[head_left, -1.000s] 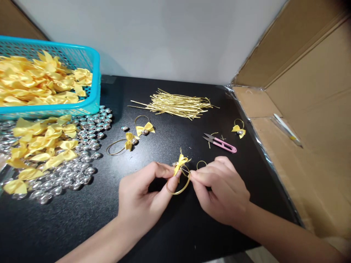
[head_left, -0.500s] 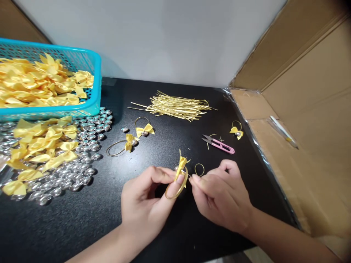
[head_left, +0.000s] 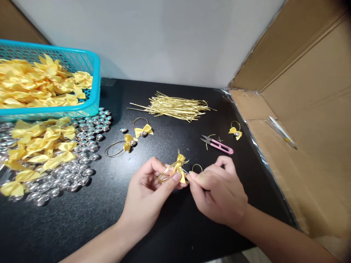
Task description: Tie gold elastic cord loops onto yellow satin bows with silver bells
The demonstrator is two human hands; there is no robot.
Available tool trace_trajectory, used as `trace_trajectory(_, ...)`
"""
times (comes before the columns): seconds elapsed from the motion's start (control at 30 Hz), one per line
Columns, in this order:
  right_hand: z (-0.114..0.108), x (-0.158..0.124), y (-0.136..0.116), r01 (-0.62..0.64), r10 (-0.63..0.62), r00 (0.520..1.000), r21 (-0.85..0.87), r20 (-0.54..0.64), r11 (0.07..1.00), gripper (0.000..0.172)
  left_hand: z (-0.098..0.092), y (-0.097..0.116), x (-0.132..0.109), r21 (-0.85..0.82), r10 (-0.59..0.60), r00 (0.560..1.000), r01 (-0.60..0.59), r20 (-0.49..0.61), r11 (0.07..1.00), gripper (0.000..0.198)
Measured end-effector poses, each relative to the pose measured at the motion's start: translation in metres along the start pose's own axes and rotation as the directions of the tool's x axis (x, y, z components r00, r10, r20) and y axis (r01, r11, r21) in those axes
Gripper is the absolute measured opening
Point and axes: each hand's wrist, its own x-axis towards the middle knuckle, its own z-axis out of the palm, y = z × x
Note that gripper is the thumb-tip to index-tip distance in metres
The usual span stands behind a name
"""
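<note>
Between the thumb and fingers of my left hand (head_left: 149,193) is a yellow ribbon bow (head_left: 179,173) with a gold cord loop, its ring leaning left over the fingers. My right hand (head_left: 221,191) is closed in a pinch just right of the bow, on a thin gold cord (head_left: 197,168) that curls up behind the fingertips. A short, thin, pale line runs between the bow and these fingertips; the exact grip there is partly hidden. Beyond my right hand lie pink thread snips (head_left: 222,147), blades apart, beside small cord scraps.
Looped bows with silver beads lie on the black table (head_left: 90,226), two at left and one (head_left: 236,133) at right. Behind is a pile of gold cords (head_left: 175,107). At left are silver beads (head_left: 57,180), loose bows (head_left: 55,140) and a blue basket (head_left: 96,84) of bows. Cardboard (head_left: 309,120) borders the right.
My left hand has turned the bow, so its cord loop now leans left rather than hanging over the thumb. My right hand has stayed close by, still pinching. The view has shifted slightly.
</note>
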Motion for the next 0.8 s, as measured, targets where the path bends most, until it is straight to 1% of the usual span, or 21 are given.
trace_trajectory(0.13, -0.0004, -0.0012, -0.0003, -0.017, 0.017, 1.000, 0.026, 0.000, 1.000, 0.013, -0.0034, -0.0020, 0.0003, -0.029, -0.046, 0.999, 0.047, 0.021, 0.998, 0.023)
trace_trajectory(0.23, -0.0005, -0.0020, -0.0011, -0.035, 0.034, 0.999, 0.041, 0.013, 0.999, 0.012, -0.0029, -0.0023, 0.0019, -0.016, -0.047, 0.999, 0.047, 0.017, 0.999, 0.024)
trace_trajectory(0.37, -0.0007, -0.0018, -0.0021, -0.041, 0.041, 0.999, 0.068, 0.002, 0.997, 0.010, 0.0011, 0.0011, 0.0029, 0.064, 0.014, 1.000, -0.012, -0.021, 0.998, 0.026)
trace_trajectory(0.53, -0.0027, -0.0008, -0.0012, -0.040, 0.037, 0.999, 0.099, 0.027, 0.994, 0.010, 0.0031, 0.0046, -0.0005, 0.169, 0.106, 0.992, -0.093, -0.073, 0.981, 0.027)
trace_trajectory(0.8, -0.0019, -0.0022, -0.0021, -0.072, 0.073, 0.997, 0.122, -0.005, 0.990, 0.011, 0.0039, 0.0048, -0.0023, 0.231, 0.160, 0.984, -0.138, -0.081, 0.963, 0.026)
